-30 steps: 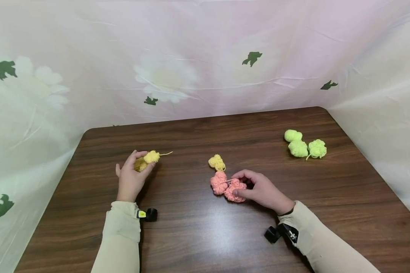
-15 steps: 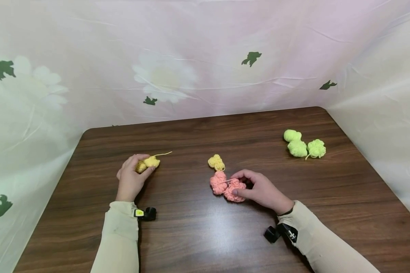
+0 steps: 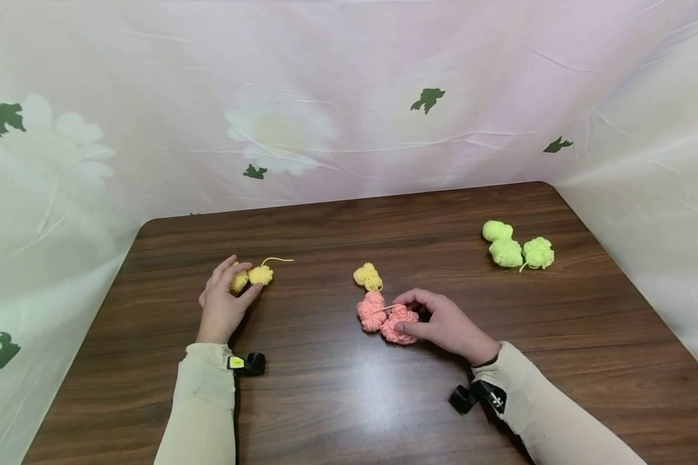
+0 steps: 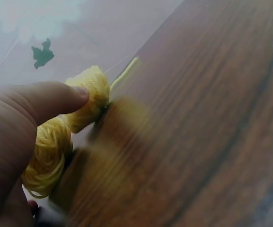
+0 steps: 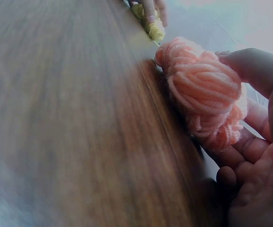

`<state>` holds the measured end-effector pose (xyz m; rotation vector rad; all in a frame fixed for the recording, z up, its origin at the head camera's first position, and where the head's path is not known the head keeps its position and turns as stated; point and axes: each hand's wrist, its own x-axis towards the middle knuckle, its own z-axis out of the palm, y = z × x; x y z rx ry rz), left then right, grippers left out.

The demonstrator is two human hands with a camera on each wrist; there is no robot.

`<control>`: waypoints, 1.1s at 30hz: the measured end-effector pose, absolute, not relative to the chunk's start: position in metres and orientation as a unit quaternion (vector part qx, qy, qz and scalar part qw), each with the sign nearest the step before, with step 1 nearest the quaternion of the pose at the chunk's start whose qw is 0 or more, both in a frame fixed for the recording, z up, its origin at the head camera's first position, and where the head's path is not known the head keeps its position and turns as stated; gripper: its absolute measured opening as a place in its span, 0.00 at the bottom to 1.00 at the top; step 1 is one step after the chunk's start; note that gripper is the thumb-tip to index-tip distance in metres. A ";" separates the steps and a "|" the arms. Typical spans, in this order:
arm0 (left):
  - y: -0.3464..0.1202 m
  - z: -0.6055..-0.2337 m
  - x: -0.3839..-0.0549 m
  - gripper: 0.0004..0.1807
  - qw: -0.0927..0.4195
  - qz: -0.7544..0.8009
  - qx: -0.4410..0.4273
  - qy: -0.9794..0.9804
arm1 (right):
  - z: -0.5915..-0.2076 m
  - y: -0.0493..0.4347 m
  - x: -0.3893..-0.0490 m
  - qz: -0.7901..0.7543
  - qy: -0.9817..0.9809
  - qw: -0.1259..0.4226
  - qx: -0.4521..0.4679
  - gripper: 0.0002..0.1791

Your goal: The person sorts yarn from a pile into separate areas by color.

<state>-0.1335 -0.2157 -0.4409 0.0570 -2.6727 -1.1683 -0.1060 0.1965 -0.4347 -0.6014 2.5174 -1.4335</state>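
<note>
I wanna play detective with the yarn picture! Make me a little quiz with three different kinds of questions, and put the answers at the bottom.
1. True or false: the right hand touches pink yarn.
2. Which color is at the left hand? A) pink B) yellow C) green
3. Fill in: in the head view, the color nearest the right edge of the table is ____.

Key:
1. True.
2. B, yellow yarn.
3. Green yarn.

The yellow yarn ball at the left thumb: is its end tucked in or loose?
Loose: the head view shows the yarn end trailing out from the yellow ball.
</note>
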 end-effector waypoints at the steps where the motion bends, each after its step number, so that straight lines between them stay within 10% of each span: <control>1: -0.215 -0.440 -0.133 0.24 0.117 -0.400 0.022 -0.909 | -0.435 0.197 -0.106 -0.482 0.847 0.091 -0.203 0.17; 13: -0.200 -0.427 -0.133 0.20 0.245 -0.450 -0.007 -0.859 | -0.434 0.197 -0.105 -0.484 0.847 0.095 -0.199 0.18; 33: -0.155 -0.420 -0.130 0.21 0.180 -0.563 -0.078 -0.803 | -0.435 0.196 -0.106 -0.486 0.846 0.097 -0.199 0.17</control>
